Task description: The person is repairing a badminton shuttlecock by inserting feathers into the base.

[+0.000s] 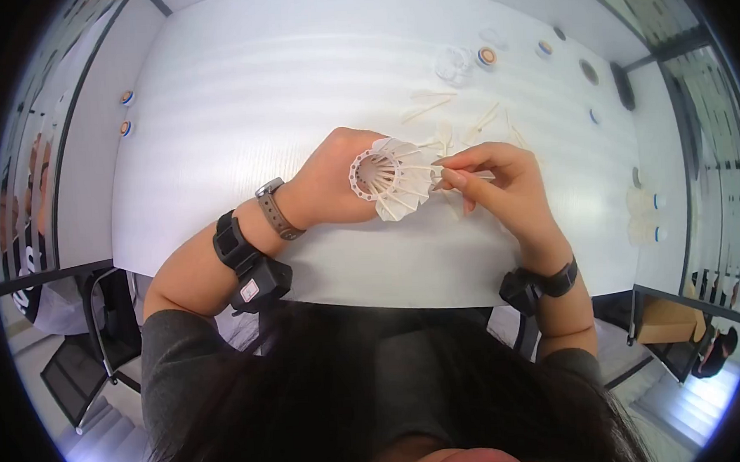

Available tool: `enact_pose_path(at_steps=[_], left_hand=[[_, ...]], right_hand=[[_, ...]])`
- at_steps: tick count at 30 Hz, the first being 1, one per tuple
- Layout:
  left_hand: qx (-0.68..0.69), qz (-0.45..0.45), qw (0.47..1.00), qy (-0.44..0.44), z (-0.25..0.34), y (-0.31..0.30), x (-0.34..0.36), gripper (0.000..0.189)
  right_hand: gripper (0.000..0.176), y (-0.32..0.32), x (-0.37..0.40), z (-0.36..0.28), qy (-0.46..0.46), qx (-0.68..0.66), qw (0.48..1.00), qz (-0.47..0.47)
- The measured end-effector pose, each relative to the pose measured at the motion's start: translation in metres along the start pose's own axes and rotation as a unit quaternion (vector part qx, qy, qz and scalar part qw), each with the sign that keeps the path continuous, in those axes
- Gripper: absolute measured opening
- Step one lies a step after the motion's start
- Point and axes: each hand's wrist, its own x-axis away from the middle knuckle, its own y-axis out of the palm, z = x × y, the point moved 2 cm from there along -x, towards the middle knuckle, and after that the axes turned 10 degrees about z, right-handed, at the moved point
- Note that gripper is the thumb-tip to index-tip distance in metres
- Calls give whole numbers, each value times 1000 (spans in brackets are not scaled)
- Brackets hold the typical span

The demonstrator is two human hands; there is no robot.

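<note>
In the middle of the head view my left hand [335, 179] is closed on a white shuttlecock [414, 178], held tilted above the table. Its round ring with small holes faces me, and feathers fan out to the right. My left fingers are mostly hidden behind it. At the skirt's right edge, my right hand [500, 184] pinches a white feather [436, 174] between thumb and forefinger. Part of that feather is covered by the fingertips. Just beyond my right hand, several loose white feathers [483, 124] lie on the table.
The white table [215, 97] has side panels left and right. Clear plastic pieces [454, 65] and a small round container [485, 57] stand at the back. Two similar containers [126, 128] sit at the left edge. More small items [645, 202] lie along the right side.
</note>
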Motion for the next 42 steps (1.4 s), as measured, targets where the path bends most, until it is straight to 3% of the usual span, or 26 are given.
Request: enact_pose_path(at_steps=[5, 14, 20, 24, 26, 29, 33, 37, 42], left_hand=[[-22, -11, 1000, 18, 3, 2, 1, 17], [-62, -13, 997, 37, 1, 2, -1, 18], [-25, -5, 1000, 2, 1, 2, -2, 19], [-40, 10, 999, 34, 2, 2, -4, 19], [-11, 23, 999, 29, 3, 0, -4, 30], [0, 41, 998, 44, 8, 0, -6, 48], [10, 48, 998, 44, 6, 1, -3, 66], [12, 90, 996, 5, 5, 1, -3, 58], [8, 104, 994, 22, 5, 3, -6, 48]], right_hand=[[19, -3, 1, 1, 16, -23, 999, 38], [20, -2, -1, 5, 19, -24, 1000, -4], [18, -2, -2, 5, 13, -21, 999, 22], [15, -4, -2, 1, 11, -12, 997, 70], [16, -6, -2, 2, 15, -19, 995, 98], [17, -7, -2, 2, -59, -12, 990, 128], [16, -1, 3, -5, -163, 92, 968, 168], [16, 0, 5, -13, -309, 231, 909, 156], [17, 2, 7, -13, -351, 215, 901, 138]])
